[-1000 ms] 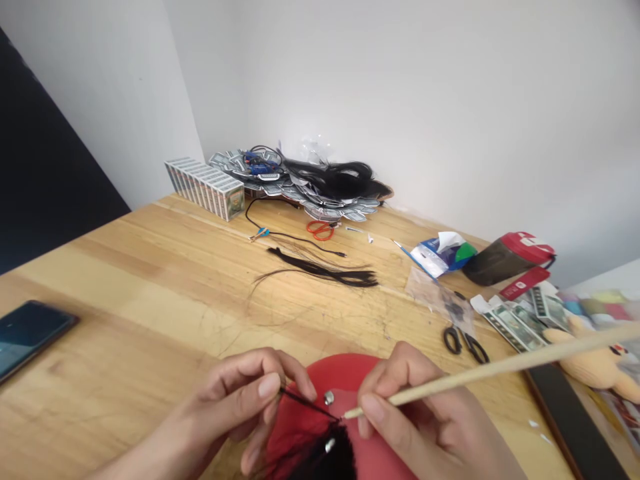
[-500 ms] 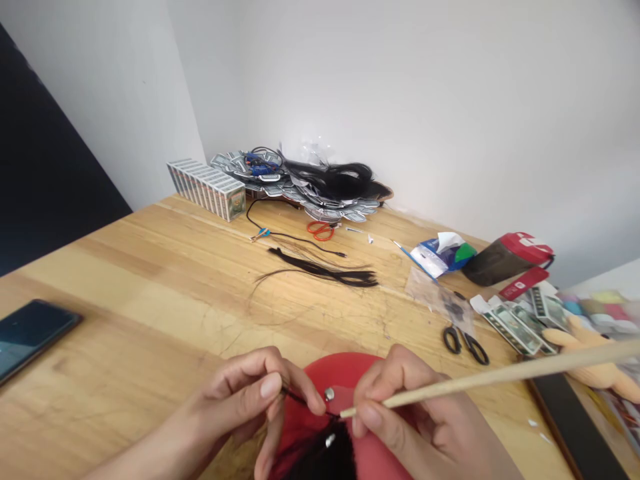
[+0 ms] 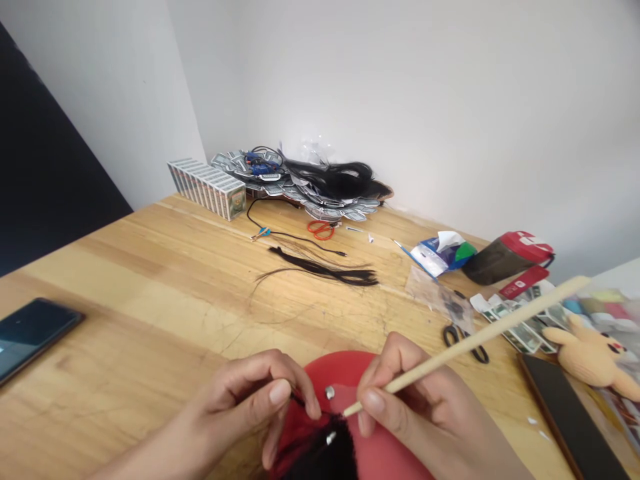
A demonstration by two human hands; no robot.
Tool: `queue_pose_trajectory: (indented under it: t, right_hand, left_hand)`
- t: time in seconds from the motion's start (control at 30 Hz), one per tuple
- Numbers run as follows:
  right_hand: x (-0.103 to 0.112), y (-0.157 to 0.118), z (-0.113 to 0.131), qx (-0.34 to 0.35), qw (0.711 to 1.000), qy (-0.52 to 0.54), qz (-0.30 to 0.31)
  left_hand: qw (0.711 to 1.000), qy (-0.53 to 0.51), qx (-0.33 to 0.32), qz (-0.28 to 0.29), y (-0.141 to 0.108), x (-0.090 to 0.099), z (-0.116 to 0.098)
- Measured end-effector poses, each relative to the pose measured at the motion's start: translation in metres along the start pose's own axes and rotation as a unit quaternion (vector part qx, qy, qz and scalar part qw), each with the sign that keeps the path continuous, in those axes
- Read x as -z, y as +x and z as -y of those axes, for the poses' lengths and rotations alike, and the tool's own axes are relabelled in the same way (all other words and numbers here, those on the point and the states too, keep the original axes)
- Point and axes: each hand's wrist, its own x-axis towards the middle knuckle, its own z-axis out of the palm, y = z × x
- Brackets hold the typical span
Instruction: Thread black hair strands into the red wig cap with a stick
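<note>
Fingers of left hand [image 3: 245, 397] pinched, thumb against index, on dark strand [image 3: 298, 399], lower center of frame; probably pinched close to its root for control. Right hand [image 3: 417, 403] grips pale stick [image 3: 465, 347] pen-style, thumb and fingers closed near the low end, likely for fine aim; its tip sits at the upper edge of black hair [image 3: 320, 461], shaft slanting toward right of frame. Hair lies on red dome [image 3: 327, 365], bottom center, rounded form presumably giving it backing; two small shiny pieces, one on bare red, one amid hair, purpose unclear. Farther out: loose hair bundle [image 3: 323, 268] flat on wooden table [image 3: 165, 280], mid-frame, strands roughly lengthwise, perhaps laid so for easy picking. Black-handled scissors [image 3: 451, 335] right of center, partly behind stick, within reach of right hand. Phone [image 3: 37, 337] at left edge, boxes [image 3: 207, 190] lined up upper left, plush toy [image 3: 590, 360] far right.
</note>
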Motion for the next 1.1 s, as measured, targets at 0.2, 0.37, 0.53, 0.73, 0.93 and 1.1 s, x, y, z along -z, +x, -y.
queue_pose_trajectory:
  t: [0.2,0.37,0.53,0.73,0.93,1.1]
  right_hand:
    - [-0.0012,0.0000,-0.0002,-0.005,1.000,-0.016,-0.005]
    - [-0.0031,0.0026,-0.0011,0.005,0.997,-0.067,-0.023]
    - [-0.0043,0.0019,-0.0021,-0.001,0.992,-0.119,-0.032]
    - [-0.0059,0.0007,-0.0054,0.001,0.989,-0.146,-0.041]
    - [-0.0070,-0.0022,-0.0080,0.014,0.987,-0.150,-0.053]
    - [-0.0075,-0.0012,-0.0052,0.022,0.984,-0.162,-0.064]
  left_hand:
    - [0.999,0.022,0.033,-0.010,-0.0009,0.0006,0.0036]
    - [0.998,0.030,0.055,-0.013,0.0002,-0.0023,-0.0026]
    - [0.997,0.040,0.071,-0.007,-0.0008,-0.0036,-0.0047]
    - [0.998,0.013,0.057,0.005,-0.0018,-0.0038,-0.0014]
    - [0.998,0.012,0.058,0.005,-0.0014,-0.0062,-0.0048]
    - [0.997,0.015,0.072,0.005,-0.0016,-0.0069,-0.0052]
